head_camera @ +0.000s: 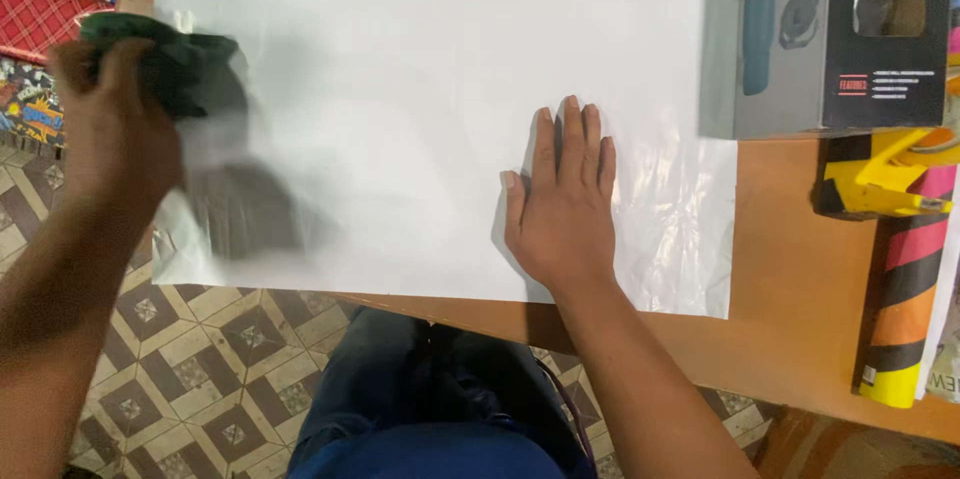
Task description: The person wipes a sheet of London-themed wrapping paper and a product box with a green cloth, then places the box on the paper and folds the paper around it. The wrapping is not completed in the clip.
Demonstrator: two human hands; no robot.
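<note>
White sheet of paper (420,109), broad and smooth, spread flat over the brown tabletop (790,269); long axis left to right, near edge along the table's near edge, left part overhanging past the table end. Crinkled glossy strip along the sheet's right margin.

Right hand (562,204): flat on the sheet, palm down, fingers together and extended toward the far side, gripping nothing, only pressing. Positioned right of the sheet's centre, close to the near edge.

Left hand (115,134): at the sheet's left end, motion-blurred, closed around a dark green bundle (165,64), apparently cloth or a soft bag; exact material not determinable. Bundle lying over the sheet's far-left corner region. Whether the fingers also pinch the sheet's edge cannot be told.

Key relation: sheet extending rightward from the left hand's hold, with the right hand nearer the sheet's middle.

Grey product box (830,39) at far right, overlapping the sheet's far-right corner. Yellow tool (880,174) and striped roll of wrapping paper (900,309) right of it. Patterned floor tiles (190,369) below; blue-trousered legs (430,399) near the table.
</note>
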